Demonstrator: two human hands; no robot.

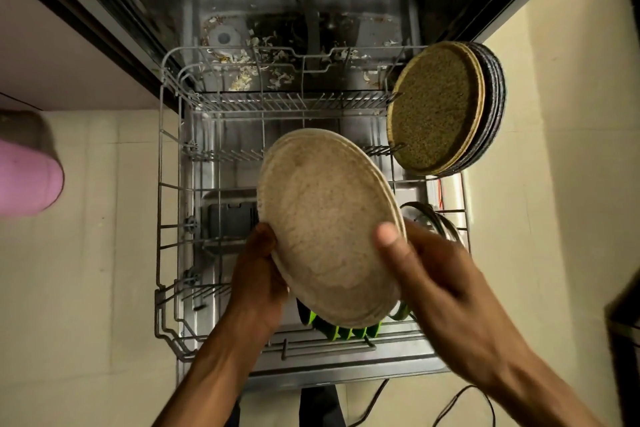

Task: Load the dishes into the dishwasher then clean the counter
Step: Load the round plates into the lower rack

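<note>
Cream floor tiles (104,288) surround the pulled-out dishwasher rack (166,184). Left hand (258,274) and right hand (440,274) pinch opposite rims of stacked beige plates (325,229) above rack centre. Loading step; next, I judge, slot them toward 2 o'clock beside the racked speckled plates (440,107).

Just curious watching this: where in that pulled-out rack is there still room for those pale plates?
The grey wire rack has open tines across its left and middle, bordered by its left wall. It is crowded at far right with speckled olive and dark plates, and near front with green-rimmed dishes.
</note>
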